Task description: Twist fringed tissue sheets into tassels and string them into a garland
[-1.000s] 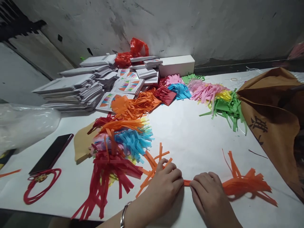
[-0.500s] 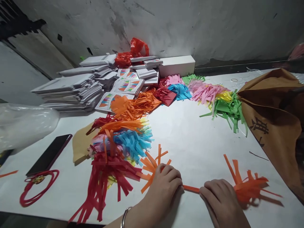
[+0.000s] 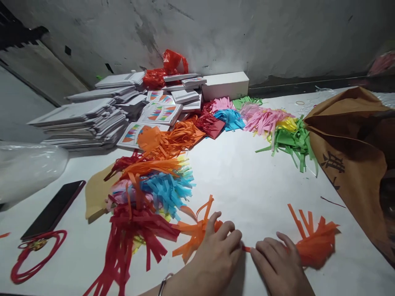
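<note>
1. Here's the orange paper tassel, stretched crosswise over the white table!
2. And look at that middle: squeezed into a narrow band, a short stretch peeking out between left hand and right hand.
3. Left end, loose strips splayed, one curling upward!
4. Right end, a fuller bunch, several strips fanning away from the hands!

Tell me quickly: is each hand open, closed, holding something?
Left hand: curled over the orange paper fringe, grip hidden.
Right hand: curled over it too, grip hidden.
</note>
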